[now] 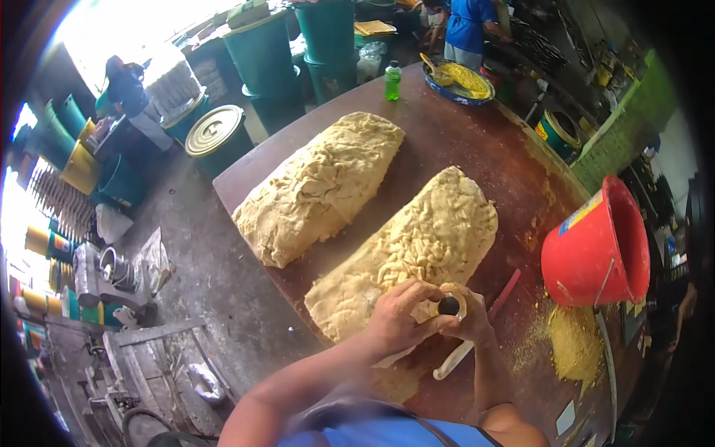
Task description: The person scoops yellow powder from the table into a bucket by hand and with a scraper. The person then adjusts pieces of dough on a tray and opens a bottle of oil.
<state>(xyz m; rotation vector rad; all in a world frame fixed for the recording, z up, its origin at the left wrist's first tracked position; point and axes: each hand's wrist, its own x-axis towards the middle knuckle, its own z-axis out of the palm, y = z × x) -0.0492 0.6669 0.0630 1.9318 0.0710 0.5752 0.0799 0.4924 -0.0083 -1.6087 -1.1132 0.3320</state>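
Note:
Close to my body, my left hand (402, 311) and my right hand (472, 325) meet around a small round object with a dark centre (449, 305). It looks like the mouth of a small container, though the fingers hide most of it. Both hands have curled fingers and dusty, yellowish smears. Just beyond them lies a big slab of pale yellow dough (424, 231), its top lumpy and dimpled. A second dough slab (320, 182) rests beside it to the left. Under my right forearm shows a white handle (453, 360), and a thin red strip (505, 293) extends beyond that hand.
The reddish-brown table (514, 216) holds a tilted red bucket (592, 249), a heap of yellow crumbs (575, 346), a green bottle (392, 80) and a basin (471, 83) of yellow stuff. Green bins (261, 56) line the far side. Two people stand farther off.

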